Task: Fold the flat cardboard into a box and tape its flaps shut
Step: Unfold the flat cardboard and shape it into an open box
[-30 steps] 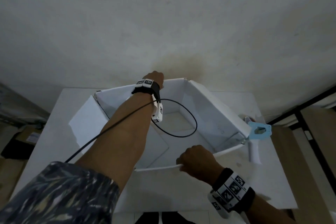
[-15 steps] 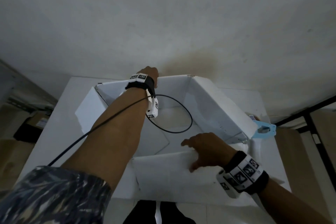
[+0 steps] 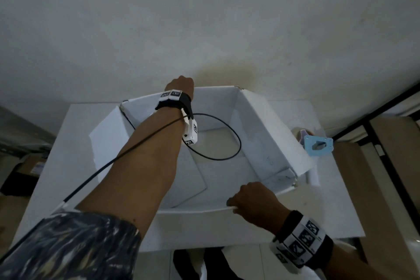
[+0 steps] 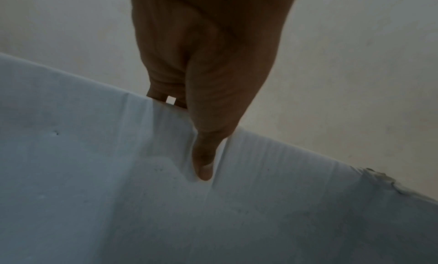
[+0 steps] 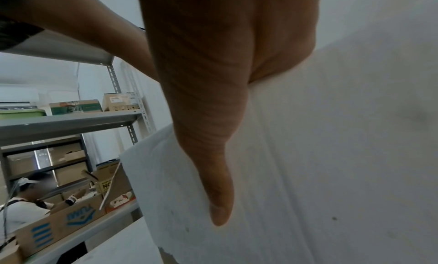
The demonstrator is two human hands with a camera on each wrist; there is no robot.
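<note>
A white cardboard box (image 3: 268, 134) stands open-topped on the white table (image 3: 75, 125), its flaps up or splayed. My left hand (image 3: 179, 84) reaches across the box to its far flap (image 4: 94, 155) and pinches the top edge, the thumb (image 4: 203, 165) inside and the fingers behind. My right hand (image 3: 254, 202) grips the top edge of the near flap (image 3: 193, 209), with the thumb (image 5: 213, 165) lying along the flap's white face (image 5: 320, 155). The left flap (image 3: 109, 138) leans outward. A blue tape dispenser (image 3: 318, 145) lies on the table right of the box.
A black cable (image 3: 227, 157) from my left wrist loops down into the box. A pale wall stands right behind the table. Metal shelving (image 5: 71, 121) with cartons and another person (image 5: 28, 202) are off to the left. Floor and a dark-framed unit lie right.
Half a second ago my right hand pressed the near flap outward and flat; now that flap is raised again with my fingers round its edge. My left hand has stayed on the far flap.
</note>
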